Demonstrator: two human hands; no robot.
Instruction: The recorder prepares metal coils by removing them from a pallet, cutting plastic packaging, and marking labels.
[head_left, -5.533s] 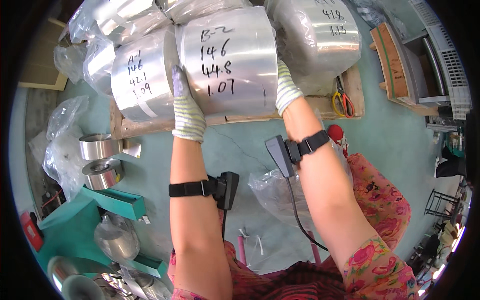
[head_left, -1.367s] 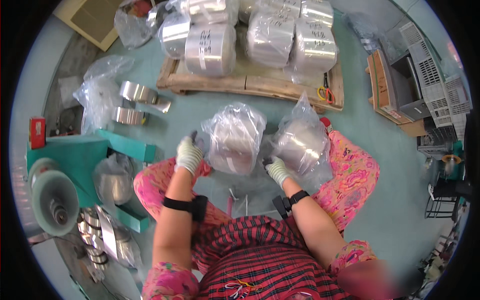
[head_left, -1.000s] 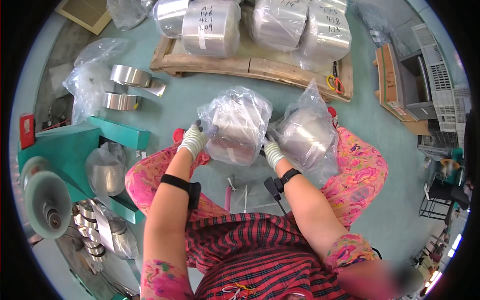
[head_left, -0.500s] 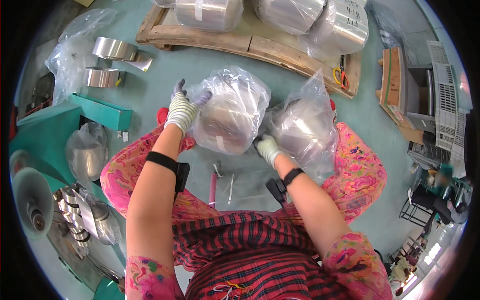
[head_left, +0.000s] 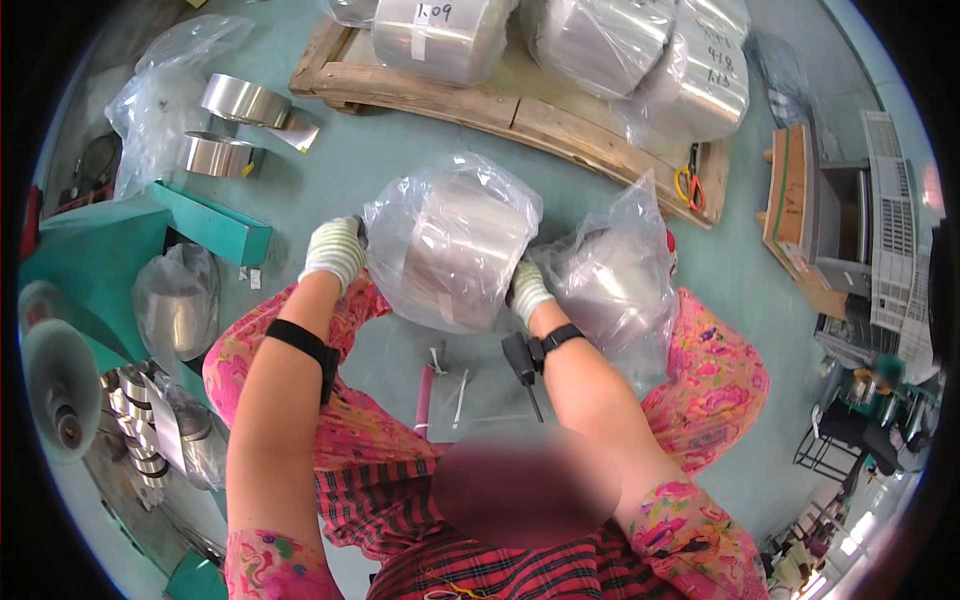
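While both gloved hands (head_left: 430, 270) grip it, the bagged metal roll (head_left: 450, 250) sits between them.

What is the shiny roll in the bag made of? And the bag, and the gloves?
The roll looks like shiny metal foil or film: silvery, mirror-like. The bag looks like thin clear plastic: see-through, crinkled, glinting. The gloves on the left hand and right hand look knitted fabric: white, matte, ribbed.

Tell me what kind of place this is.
Probably a factory or workshop floor handling metal foil or strip. Large shiny rolls sit on a wooden pallet, smaller metal coils lie on the green painted floor, and both gloved hands grip a plastic-bagged roll.
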